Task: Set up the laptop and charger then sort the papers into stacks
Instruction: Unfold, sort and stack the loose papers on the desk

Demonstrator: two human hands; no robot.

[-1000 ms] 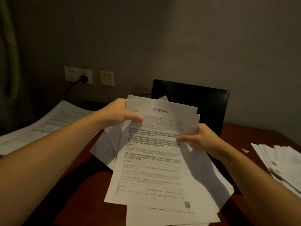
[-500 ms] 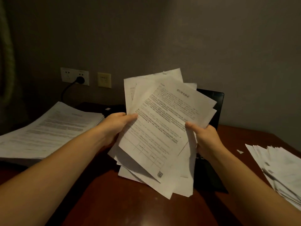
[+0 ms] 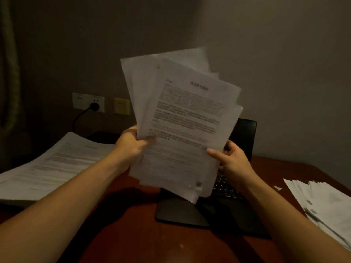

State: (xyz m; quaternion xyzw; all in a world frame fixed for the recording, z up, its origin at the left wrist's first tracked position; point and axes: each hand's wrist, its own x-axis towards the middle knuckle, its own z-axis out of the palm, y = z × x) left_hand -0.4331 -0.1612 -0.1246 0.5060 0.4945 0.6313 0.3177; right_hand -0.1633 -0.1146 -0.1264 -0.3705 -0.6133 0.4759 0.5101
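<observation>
A loose bundle of printed papers (image 3: 182,118) is held upright in the air over the open black laptop (image 3: 212,211). My left hand (image 3: 131,143) grips the bundle's left edge, thumb on the front sheet. My right hand (image 3: 230,158) holds its lower right edge, thumb in front and fingers behind. The sheets fan out unevenly at the top. The laptop's screen (image 3: 245,137) is dark and mostly hidden behind the papers. A black charger plug (image 3: 94,106) sits in the wall socket, its cable dropping toward the table.
A thick paper stack (image 3: 51,166) lies at the left on the dark red wooden table (image 3: 133,240). Another fanned stack (image 3: 326,207) lies at the right edge, with a small paper scrap (image 3: 277,187) beside it. A yellow wall plate (image 3: 121,106) is right of the socket.
Both hands have raised the bundle from lying low over the laptop to standing upright in the air. The laptop's keyboard and base are now uncovered.
</observation>
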